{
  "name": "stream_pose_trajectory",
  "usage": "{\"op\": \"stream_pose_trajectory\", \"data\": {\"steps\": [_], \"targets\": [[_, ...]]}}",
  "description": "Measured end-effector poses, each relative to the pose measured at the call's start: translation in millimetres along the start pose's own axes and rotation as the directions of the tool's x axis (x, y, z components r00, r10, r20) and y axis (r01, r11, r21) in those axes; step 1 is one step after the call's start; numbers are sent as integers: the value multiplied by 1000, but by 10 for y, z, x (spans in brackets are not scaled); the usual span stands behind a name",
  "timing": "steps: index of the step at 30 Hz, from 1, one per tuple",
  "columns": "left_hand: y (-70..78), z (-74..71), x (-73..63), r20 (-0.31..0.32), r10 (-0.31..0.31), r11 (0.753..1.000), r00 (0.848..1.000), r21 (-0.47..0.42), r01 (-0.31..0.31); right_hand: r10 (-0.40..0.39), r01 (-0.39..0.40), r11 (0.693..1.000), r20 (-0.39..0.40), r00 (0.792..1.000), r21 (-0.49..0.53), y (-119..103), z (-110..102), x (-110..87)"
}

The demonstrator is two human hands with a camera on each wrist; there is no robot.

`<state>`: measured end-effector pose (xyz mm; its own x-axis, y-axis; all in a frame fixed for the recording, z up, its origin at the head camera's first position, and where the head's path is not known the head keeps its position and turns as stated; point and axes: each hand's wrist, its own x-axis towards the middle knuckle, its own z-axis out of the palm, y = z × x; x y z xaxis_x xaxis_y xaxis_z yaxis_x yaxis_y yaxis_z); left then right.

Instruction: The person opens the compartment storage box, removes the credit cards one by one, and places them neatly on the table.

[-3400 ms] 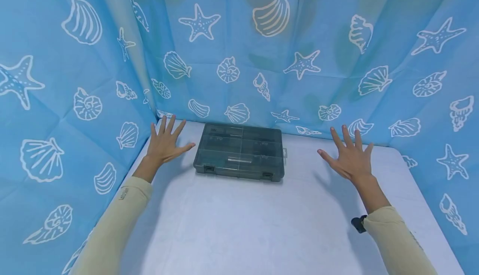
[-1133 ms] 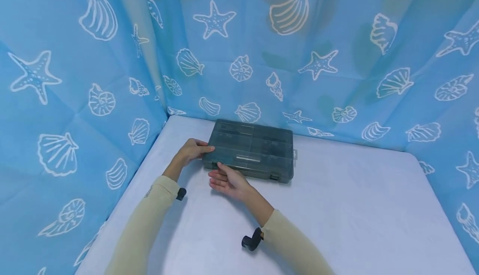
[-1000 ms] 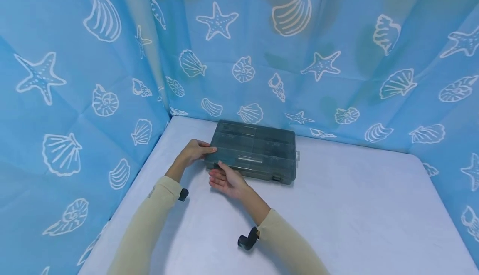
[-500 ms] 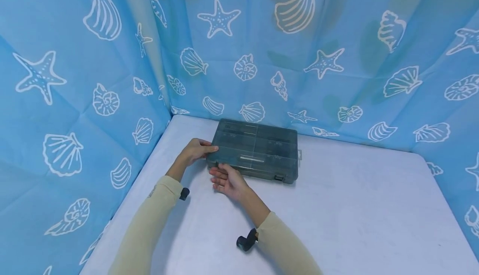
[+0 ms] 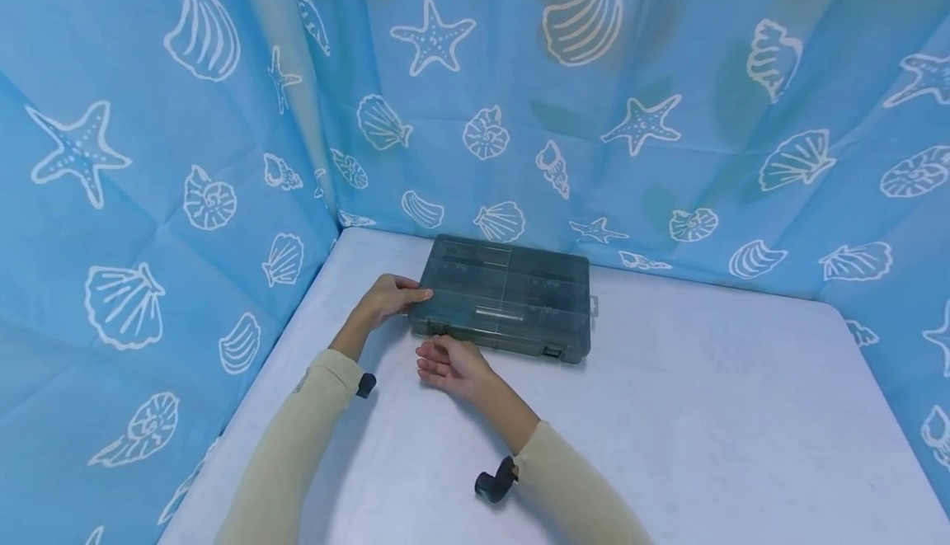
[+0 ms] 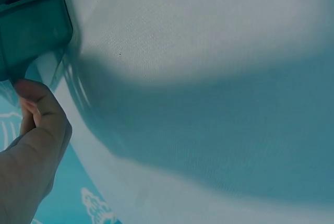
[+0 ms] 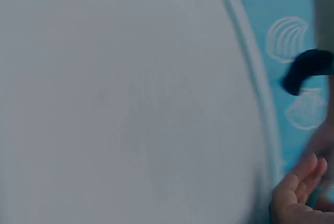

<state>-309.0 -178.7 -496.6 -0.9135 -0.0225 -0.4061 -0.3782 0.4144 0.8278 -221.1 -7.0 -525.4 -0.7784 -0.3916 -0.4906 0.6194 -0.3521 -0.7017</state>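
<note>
Shifted since half a second ago: right hand (image 5: 456, 365), its topmost fingertip dropped slightly, so that the left front latch (image 5: 439, 328) shows more plainly; left hand (image 5: 386, 298) and case unmoved. Stock, by size. Curtain (image 5: 482, 75), blue, printed with white shells and starfish, hung behind and to the left. Tabletop (image 5: 683, 413), white, rounded at its far right corner. Case (image 5: 512, 285), one, grey-green, see-through, flat on the tabletop near the back edge, long side towards me, lid down; dividers show through it, contents I cannot tell. Sleeves, pale, left (image 5: 278, 454) and right (image 5: 582, 487), one to each forearm. Hands, two, both mine, both at the case's left end. Left: thumb laid over the lid's edge, other fingers bent at the side below, a light pinch, I judge to keep the case from sliding. Right: palm turned inward, fingers softly bent and a little parted, nothing in their grasp; tip just under the left latch, placed, I would say, to work that catch; whether it touches, I cannot tell. Wrist cameras, black, left (image 5: 366, 385) and right (image 5: 495, 481). Hanging tab (image 5: 594, 306), clear, on the case's right side. Right front latch (image 5: 552, 351), dark, untouched.
</note>
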Motion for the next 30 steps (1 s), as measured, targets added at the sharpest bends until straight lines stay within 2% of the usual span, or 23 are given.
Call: {"op": "stream_pose_trajectory", "data": {"steps": [2, 3, 4, 5, 6, 8, 9, 10, 11, 12, 13, 14, 17, 19, 20, 24, 27, 30], "targets": [[-7, 14, -18, -4, 20, 1000, 1000, 5, -20, -40, 47, 987, 50, 998, -152, -158, -77, -189], [-12, 22, -31, -12, 30, 1000, 999, 8, -30, -85, 100, 965, 71, 994, -243, -256, -133, -298], [-18, 31, -45, -27, 44, 999, 999, 15, -43, -149, 169, 925, 84, 985, -340, -361, -206, -403], [-25, 41, -59, -47, 67, 997, 997, 27, -66, -225, 243, 868, 93, 970, -434, -469, -292, -510], [-30, 50, -76, -71, 95, 995, 993, 41, -92, -309, 310, 793, 92, 947, -525, -574, -394, -605], [-43, 73, -113, -123, 155, 986, 980, 74, -147, -477, 384, 602, 70, 876, -700, -751, -633, -766], [-46, 87, -134, -153, 187, 980, 970, 93, -174, -545, 375, 508, 47, 837, -776, -822, -754, -835], [-51, 100, -155, -181, 218, 973, 959, 114, -199, -601, 347, 431, 22, 799, -833, -875, -876, -888], [-56, 113, -174, -209, 249, 966, 946, 129, -226, -638, 304, 372, -4, 770, -877, -916, -991, -931], [-59, 127, -192, -234, 276, 959, 932, 135, -250, -657, 251, 338, -37, 753, -907, -942, -1097, -960], [-68, 142, -202, -259, 300, 952, 918, 143, -271, -659, 202, 327, -70, 749, -923, -957, -1185, -986], [-75, 157, -210, -284, 324, 945, 903, 151, -291, -648, 168, 341, -102, 755, -925, -961, -1257, -999], [-103, 204, -218, -346, 370, 929, 862, 161, -334, -590, 109, 424, -183, 786, -899, -932, -1384, -1008], [-121, 237, -214, -371, 383, 924, 846, 159, -348, -566, 107, 489, -221, 794, -866, -901, -1406, -1004], [-124, 253, -217, -378, 383, 924, 843, 151, -352, -562, 111, 514, -236, 793, -851, -886, -1401, -1004], [-128, 295, -246, -395, 372, 927, 840, 105, -361, -564, 129, 564, -266, 781, -816, -846, -1375, -1040], [-92, 291, -297, -414, 351, 929, 840, 44, -367, -568, 138, 581, -278, 775, -802, -869, -1358, -1130], [43, 248, -355, -448, 326, 928, 832, -17, -372, -587, 180, 602, -278, 761, -778, -1002, -1326, -1249]]}}
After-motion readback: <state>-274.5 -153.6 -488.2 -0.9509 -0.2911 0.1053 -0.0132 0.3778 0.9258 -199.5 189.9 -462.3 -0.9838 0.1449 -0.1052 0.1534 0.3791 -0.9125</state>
